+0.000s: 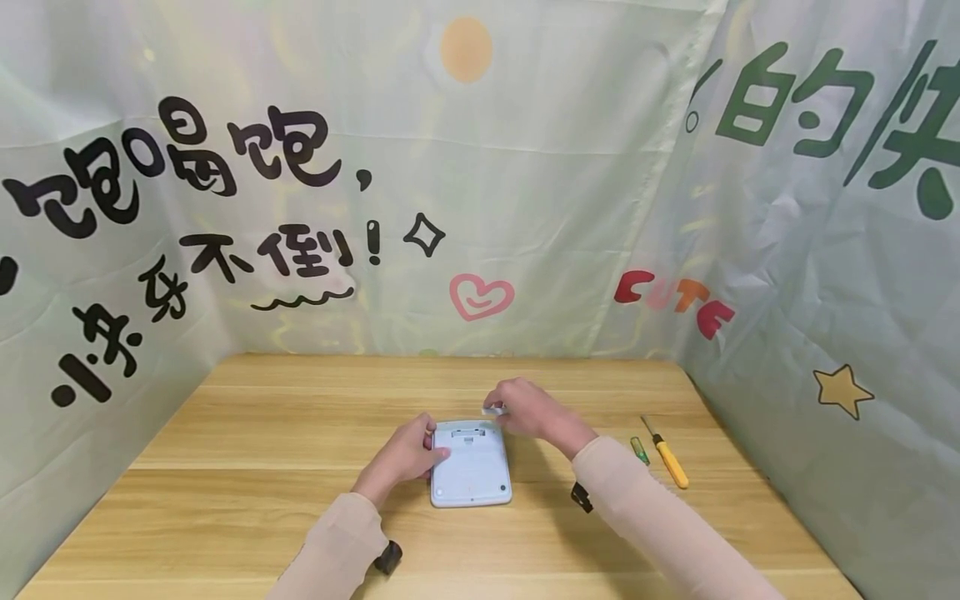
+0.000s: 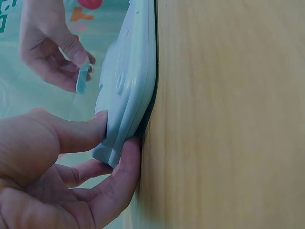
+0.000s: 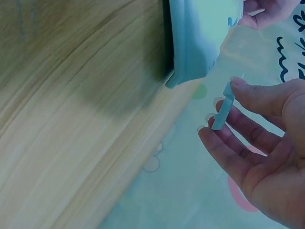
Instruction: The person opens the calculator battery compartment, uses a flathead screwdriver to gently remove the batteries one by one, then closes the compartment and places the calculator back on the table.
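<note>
A pale blue calculator-like device [image 1: 472,471] lies back side up, its battery compartment [image 1: 468,433] uncovered near the far edge. My left hand [image 1: 405,454] grips its left edge; in the left wrist view the thumb [image 2: 81,133] presses on the back and fingers curl beneath. The device's near-hand end looks slightly raised off the table there. Just beyond the far right corner, my right hand [image 1: 525,408] pinches a small battery cover [image 3: 224,106] between thumb and fingers, apart from the device. Whether the compartment holds a battery is too small to tell.
On the wooden table [image 1: 285,433], right of my right forearm, lies a yellow-handled screwdriver [image 1: 671,462] with a small green cylinder-like item [image 1: 639,450] beside it. Printed cloth walls [image 1: 525,208] enclose the back and both sides.
</note>
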`<control>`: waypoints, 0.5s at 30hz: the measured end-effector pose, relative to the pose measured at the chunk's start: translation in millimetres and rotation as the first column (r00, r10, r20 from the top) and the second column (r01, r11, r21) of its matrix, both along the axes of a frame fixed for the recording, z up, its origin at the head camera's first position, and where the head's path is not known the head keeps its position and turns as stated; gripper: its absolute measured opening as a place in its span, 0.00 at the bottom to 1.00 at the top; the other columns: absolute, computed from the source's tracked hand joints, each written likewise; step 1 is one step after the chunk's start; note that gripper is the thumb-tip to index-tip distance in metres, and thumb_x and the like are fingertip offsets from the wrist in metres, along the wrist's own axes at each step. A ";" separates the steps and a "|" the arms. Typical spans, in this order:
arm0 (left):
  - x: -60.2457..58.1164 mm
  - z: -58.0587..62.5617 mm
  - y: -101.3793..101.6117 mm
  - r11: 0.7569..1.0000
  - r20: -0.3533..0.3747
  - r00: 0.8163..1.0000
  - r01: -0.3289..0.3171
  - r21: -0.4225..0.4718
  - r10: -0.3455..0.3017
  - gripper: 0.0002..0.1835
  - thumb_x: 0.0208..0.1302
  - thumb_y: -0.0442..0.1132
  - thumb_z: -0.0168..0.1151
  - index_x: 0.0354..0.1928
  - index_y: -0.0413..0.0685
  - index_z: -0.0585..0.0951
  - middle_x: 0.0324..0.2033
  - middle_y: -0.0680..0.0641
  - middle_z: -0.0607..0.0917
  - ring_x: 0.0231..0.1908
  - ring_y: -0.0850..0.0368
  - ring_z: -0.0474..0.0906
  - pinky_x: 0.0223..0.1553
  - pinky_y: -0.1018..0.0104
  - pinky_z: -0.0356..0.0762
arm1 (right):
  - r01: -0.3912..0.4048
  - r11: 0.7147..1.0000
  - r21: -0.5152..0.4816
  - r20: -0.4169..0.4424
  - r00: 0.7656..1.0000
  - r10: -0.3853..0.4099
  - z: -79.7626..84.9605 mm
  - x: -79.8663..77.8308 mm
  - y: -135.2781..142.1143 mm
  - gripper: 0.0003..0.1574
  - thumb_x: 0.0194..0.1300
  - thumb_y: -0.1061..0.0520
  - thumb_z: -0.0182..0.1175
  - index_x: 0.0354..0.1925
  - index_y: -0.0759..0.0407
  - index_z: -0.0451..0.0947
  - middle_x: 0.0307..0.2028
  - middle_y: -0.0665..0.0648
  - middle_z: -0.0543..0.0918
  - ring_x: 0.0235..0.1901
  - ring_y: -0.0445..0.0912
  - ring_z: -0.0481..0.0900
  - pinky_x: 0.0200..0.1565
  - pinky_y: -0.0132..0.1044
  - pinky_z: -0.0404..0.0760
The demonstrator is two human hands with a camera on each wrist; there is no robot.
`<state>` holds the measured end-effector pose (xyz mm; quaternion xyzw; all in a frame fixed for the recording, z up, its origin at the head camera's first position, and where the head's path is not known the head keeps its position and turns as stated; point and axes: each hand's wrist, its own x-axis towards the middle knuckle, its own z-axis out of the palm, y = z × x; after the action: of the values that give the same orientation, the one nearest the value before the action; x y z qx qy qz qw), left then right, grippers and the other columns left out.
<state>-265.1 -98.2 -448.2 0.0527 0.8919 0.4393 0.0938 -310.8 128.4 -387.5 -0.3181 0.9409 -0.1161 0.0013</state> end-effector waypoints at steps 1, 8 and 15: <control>-0.1 0.0 0.0 1.000 -0.002 1.000 0.002 0.002 -0.002 0.22 0.69 0.37 0.69 0.59 0.38 0.72 0.40 0.43 0.76 0.35 0.54 0.77 0.33 0.65 0.82 | -0.005 1.000 -0.001 -0.007 1.000 0.005 -0.1 0.5 -0.8 0.16 0.65 0.67 0.68 0.51 0.60 0.88 0.50 0.58 0.90 0.52 0.51 0.88 0.56 0.44 0.86; -0.6 -0.9 -0.5 1.000 -0.009 1.000 0.010 0.017 -0.010 0.21 0.69 0.36 0.68 0.58 0.37 0.72 0.39 0.43 0.77 0.34 0.53 0.77 0.32 0.64 0.82 | -0.034 0.999 -0.024 -0.014 0.999 0.033 -1.2 2.8 -6.4 0.15 0.64 0.68 0.68 0.49 0.61 0.88 0.48 0.59 0.91 0.50 0.53 0.88 0.54 0.44 0.87; -0.4 -1.0 -0.5 1.000 -0.011 1.000 0.011 -0.004 -0.011 0.21 0.69 0.36 0.69 0.58 0.37 0.72 0.38 0.43 0.77 0.34 0.54 0.77 0.32 0.64 0.82 | -0.032 0.999 -0.012 0.014 0.999 0.033 -3.1 5.7 -13.0 0.14 0.66 0.66 0.69 0.49 0.60 0.89 0.48 0.58 0.91 0.52 0.52 0.88 0.54 0.43 0.87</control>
<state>-265.5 -98.6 -449.1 0.0596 0.8929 0.4367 0.0915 -305.1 115.4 -390.6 -0.3325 0.9349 -0.1240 0.0079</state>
